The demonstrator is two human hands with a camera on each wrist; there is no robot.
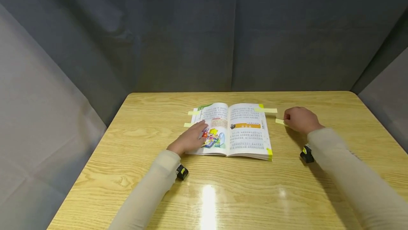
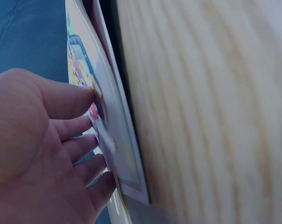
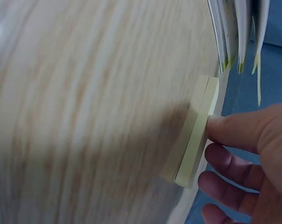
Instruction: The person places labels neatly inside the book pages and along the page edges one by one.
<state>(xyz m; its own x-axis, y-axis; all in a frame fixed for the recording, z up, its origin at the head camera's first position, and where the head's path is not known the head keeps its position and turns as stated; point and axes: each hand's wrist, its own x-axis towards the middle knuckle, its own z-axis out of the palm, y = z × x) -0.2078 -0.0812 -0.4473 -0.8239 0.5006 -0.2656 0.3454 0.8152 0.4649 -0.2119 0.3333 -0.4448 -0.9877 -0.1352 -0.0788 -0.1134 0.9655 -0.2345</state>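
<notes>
An open book (image 1: 243, 141) with printed text and a cartoon picture lies on the wooden table. My left hand (image 1: 189, 138) rests on its left page, the fingers spread; in the left wrist view the thumb and fingertips (image 2: 87, 100) touch the paper. To the right of the book, my right hand (image 1: 301, 119) has its fingers curled at a narrow pale-yellow sticky note pad (image 3: 196, 140). The thumb and index finger pinch the pad's edge, low at the table. One yellow sticky note (image 1: 270, 110) sticks out from the right page's upper edge.
Two more yellow tabs (image 1: 188, 125) stick out from the book's left edge. The wooden table (image 1: 127, 184) reaches back to a dark grey curtain (image 1: 191, 38). Pale cloth panels (image 1: 35, 123) hang on both sides.
</notes>
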